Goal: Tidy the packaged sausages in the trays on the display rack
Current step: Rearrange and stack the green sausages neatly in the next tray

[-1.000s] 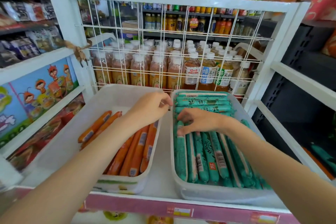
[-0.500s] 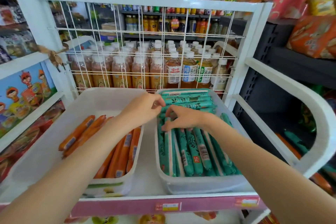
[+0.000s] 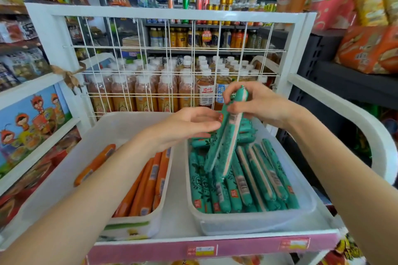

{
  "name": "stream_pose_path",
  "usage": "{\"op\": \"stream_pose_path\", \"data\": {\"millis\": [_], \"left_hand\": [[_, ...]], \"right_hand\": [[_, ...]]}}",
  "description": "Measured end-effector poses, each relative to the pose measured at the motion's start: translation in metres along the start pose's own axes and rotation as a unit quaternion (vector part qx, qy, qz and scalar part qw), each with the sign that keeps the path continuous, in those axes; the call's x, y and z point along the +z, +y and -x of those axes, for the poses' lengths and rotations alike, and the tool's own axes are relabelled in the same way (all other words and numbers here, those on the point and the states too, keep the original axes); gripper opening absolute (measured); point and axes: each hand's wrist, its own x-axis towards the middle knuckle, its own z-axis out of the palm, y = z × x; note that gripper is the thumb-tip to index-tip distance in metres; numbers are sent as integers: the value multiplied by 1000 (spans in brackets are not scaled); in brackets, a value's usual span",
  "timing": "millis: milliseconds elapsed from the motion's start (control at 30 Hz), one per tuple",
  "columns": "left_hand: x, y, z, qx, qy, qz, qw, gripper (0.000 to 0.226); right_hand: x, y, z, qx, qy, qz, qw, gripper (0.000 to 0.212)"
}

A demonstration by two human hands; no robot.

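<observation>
A single wide-angle view comes from the person's head, facing forward and tilted down onto the top shelf of a white display rack (image 3: pixel 178 14). It sits close: both forearms enter from the near bottom corners and fill much of the lower frame. The left tray (image 3: pixel 129 118) and right tray (image 3: pixel 254 221) lie side by side just below centre. The rack's wire grid (image 3: pixel 172 62) crosses the middle, with store shelving far behind. Straight lines bow toward the edges, and the rack's right rail curves strongly.
</observation>
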Motion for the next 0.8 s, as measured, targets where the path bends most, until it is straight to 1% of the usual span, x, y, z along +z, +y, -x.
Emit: {"op": "stream_pose_path", "data": {"millis": [67,133,233,333,400,500,633,733,800], "left_hand": [[6,8,-6,34,20,-58,998,20],[12,12,-10,60,32,-83,994,17],[14,8,-15,68,72,-62,993,18],[13,1,-15,66,86,2,994,19],[13,-3,-14,64,95,-10,993,19],[16,-10,-11,60,101,-30,993,19],[16,-13,-10,50,104,-20,993,22],[17,-10,-9,59,95,-24,993,25],[20,-10,-9,72,87,-25,993,24]], "right_hand": [[-4,-3,2,-34,6,21,999,19],[-7,-5,3,-48,10,61,997,16],[-7,-8,3,-62,36,112,991,21],[-2,-3,1,-66,68,149,984,31],[2,1,0,-57,76,177,980,36],[7,8,0,-68,61,242,966,35],[8,7,-1,-72,65,227,969,29],[4,3,0,-63,72,205,974,27],[2,0,1,-47,53,169,983,26]]}}
